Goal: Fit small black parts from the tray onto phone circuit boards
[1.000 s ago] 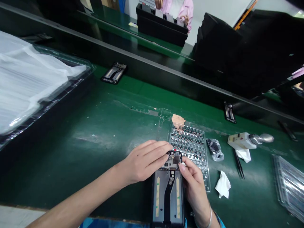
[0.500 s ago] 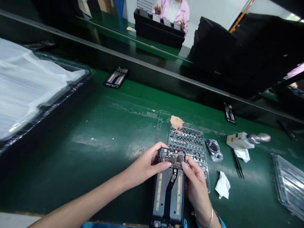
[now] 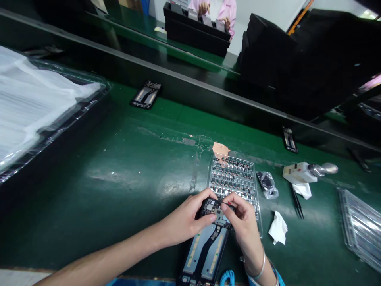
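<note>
An opened phone [image 3: 203, 251], its circuit board and dark ribbon strip exposed, lies tilted in front of me. My left hand [image 3: 193, 216] grips its upper left edge, with the thumb lying on the board. At the phone's top right corner, my right hand [image 3: 242, 217] has thumb and index finger pinched together. What they hold, if anything, is hidden; a small red spot shows beside the fingertips. Just beyond the phone is a clear plastic tray [image 3: 233, 174] holding rows of tiny parts.
Right of the tray are a bagged dark part [image 3: 267, 185], a white dispenser bottle [image 3: 297, 173], black tweezers [image 3: 297, 202], a crumpled tissue [image 3: 278, 228] and stacked clear trays [image 3: 361, 228]. Other opened phones [image 3: 146, 94] lie farther back. A covered tray [image 3: 38, 107] stands left. Across the bench, a person handles a black box [image 3: 196, 33].
The phone has turned, its lower end swinging left. My right hand has shifted from the phone's right side to a pinch at its top corner. A blue coiled cord shows more below.
</note>
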`<state>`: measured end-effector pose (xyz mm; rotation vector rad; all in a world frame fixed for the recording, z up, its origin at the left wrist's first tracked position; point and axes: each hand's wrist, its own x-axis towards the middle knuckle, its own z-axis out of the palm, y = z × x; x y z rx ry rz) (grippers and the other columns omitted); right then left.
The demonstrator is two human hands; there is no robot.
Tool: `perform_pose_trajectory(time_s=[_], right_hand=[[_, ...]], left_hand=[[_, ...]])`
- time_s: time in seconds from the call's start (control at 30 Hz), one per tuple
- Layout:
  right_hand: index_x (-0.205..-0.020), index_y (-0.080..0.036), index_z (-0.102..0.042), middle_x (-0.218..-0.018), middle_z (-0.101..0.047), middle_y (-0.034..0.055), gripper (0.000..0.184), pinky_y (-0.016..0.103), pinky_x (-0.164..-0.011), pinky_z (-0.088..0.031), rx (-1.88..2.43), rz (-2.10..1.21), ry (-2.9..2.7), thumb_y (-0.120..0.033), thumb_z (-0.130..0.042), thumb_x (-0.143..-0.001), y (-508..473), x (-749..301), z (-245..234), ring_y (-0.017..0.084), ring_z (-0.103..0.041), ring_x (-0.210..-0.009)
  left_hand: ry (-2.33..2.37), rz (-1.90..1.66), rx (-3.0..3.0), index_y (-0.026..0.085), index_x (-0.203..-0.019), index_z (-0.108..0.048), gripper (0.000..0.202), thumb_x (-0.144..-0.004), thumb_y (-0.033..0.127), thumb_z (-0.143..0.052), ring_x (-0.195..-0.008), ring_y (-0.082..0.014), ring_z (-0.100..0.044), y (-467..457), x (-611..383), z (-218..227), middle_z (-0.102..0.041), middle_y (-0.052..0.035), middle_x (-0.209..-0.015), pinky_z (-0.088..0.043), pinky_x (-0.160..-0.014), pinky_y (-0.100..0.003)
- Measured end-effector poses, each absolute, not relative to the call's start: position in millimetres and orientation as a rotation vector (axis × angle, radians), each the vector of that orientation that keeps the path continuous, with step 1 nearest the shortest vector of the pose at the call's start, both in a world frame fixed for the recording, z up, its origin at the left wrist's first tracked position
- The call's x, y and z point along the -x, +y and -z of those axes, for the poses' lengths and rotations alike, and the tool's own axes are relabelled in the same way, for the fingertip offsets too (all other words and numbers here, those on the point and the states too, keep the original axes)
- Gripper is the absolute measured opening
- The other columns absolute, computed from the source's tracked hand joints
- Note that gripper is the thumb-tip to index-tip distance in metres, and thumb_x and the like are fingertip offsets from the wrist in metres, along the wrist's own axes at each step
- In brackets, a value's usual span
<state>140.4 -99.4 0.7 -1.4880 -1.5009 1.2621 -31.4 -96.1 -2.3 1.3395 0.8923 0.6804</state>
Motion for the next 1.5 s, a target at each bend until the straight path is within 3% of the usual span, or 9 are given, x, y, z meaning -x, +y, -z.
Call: perform_pose_trajectory(time_s=[0.27,0.63,0.77,0.9,1.07,1.13,1.23,1.33,1.5], right_hand=[[-0.063,-0.018,-0.049,-0.055,-0.043,-0.0035,0.017,0.022,-0.050,-0.028,1.470,-1.277,-1.569,-0.025,-0.055,-0.077,-101,-136,-3,0.010,-0.037,-0.053],[-0.065,-0.018,-0.049,-0.056,-0.040,-0.0047,0.021,0.022,-0.050,-0.027,1.451,-1.345,-1.445,-0.032,-0.055,-0.080,-103,-132,-2,0.010,-0.036,-0.053],[-0.068,-0.020,-0.049,-0.054,-0.035,-0.0064,0.020,0.021,-0.047,-0.026,1.439,-1.313,-1.218,-0.034,-0.055,-0.080,-102,-136,-1,0.009,-0.031,-0.048],[-0.074,-0.022,-0.051,-0.052,-0.037,-0.0071,0.014,0.019,-0.043,-0.028,1.454,-1.271,-1.012,-0.033,-0.056,-0.080,-100,-140,-1,0.009,-0.033,-0.045],[-0.075,-0.021,-0.056,-0.064,-0.048,-0.0033,0.012,0.020,-0.053,-0.037,1.366,-1.243,-0.992,-0.032,-0.055,-0.081,-99,-142,-7,0.010,-0.043,-0.056],[-0.088,-0.022,-0.058,-0.067,-0.050,-0.0019,0.015,0.021,-0.052,-0.036,1.319,-1.233,-1.004,-0.034,-0.050,-0.084,-100,-143,-8,0.011,-0.044,-0.056],[-0.105,-0.024,-0.055,-0.067,-0.050,-0.0025,0.024,0.021,-0.048,-0.035,1.288,-1.208,-1.052,-0.033,-0.053,-0.082,-104,-143,-8,0.009,-0.044,-0.052],[-0.097,-0.022,-0.058,-0.060,-0.049,-0.0039,0.017,0.021,-0.046,-0.034,1.259,-1.300,-1.128,-0.030,-0.056,-0.082,-109,-141,-8,0.008,-0.046,-0.047],[-0.084,-0.020,-0.057,-0.053,-0.050,-0.0058,0.007,0.019,-0.045,-0.033,1.253,-1.339,-1.146,-0.027,-0.054,-0.084,-114,-139,-8,0.006,-0.047,-0.043]], left_hand=[[0.924,-0.756,-1.263,0.017,-0.075,-0.044,0.013,-0.082,0.027,-0.048,-0.057,-0.0090,-0.028,-92,29,9,-0.030,0.0061,-0.061,-0.024,-0.052,-0.020],[1.065,-0.755,-1.324,0.017,-0.078,-0.049,0.014,-0.083,0.030,-0.050,-0.054,-0.0098,-0.039,-92,29,8,-0.039,0.0058,-0.057,-0.029,-0.051,-0.020],[1.049,-0.806,-1.407,0.023,-0.120,-0.040,0.042,-0.082,0.037,-0.052,-0.089,-0.0198,-0.056,-94,33,-1,-0.059,-0.0050,-0.100,-0.043,-0.076,-0.031],[1.145,-0.724,-1.851,0.032,-0.134,-0.026,0.085,-0.063,0.043,-0.071,-0.118,-0.0334,-0.036,-105,27,-1,-0.030,-0.0089,-0.138,-0.033,-0.095,-0.051],[1.142,-0.702,-1.986,0.039,-0.133,-0.029,0.073,-0.071,0.015,-0.057,-0.123,-0.0330,-0.030,-108,27,-3,-0.021,-0.0043,-0.142,-0.028,-0.097,-0.054],[0.948,-0.786,-1.758,0.035,-0.131,-0.036,0.067,-0.069,0.017,-0.054,-0.118,-0.0303,-0.036,-102,32,-6,-0.029,-0.0057,-0.138,-0.032,-0.096,-0.048],[0.480,-0.724,-1.109,0.021,-0.125,-0.045,0.063,-0.064,0.035,-0.051,-0.084,-0.0231,-0.054,-91,38,-7,-0.052,-0.0121,-0.112,-0.044,-0.071,-0.035],[0.192,-0.460,-0.583,0.009,-0.112,-0.051,0.069,-0.056,0.048,-0.046,-0.056,-0.0153,-0.046,-85,38,0,-0.057,-0.0119,-0.083,-0.034,-0.054,-0.029],[0.104,-0.371,-0.373,0.005,-0.109,-0.051,0.072,-0.052,0.047,-0.044,-0.054,-0.0152,-0.045,-87,34,12,-0.054,-0.0105,-0.076,-0.029,-0.054,-0.027]])
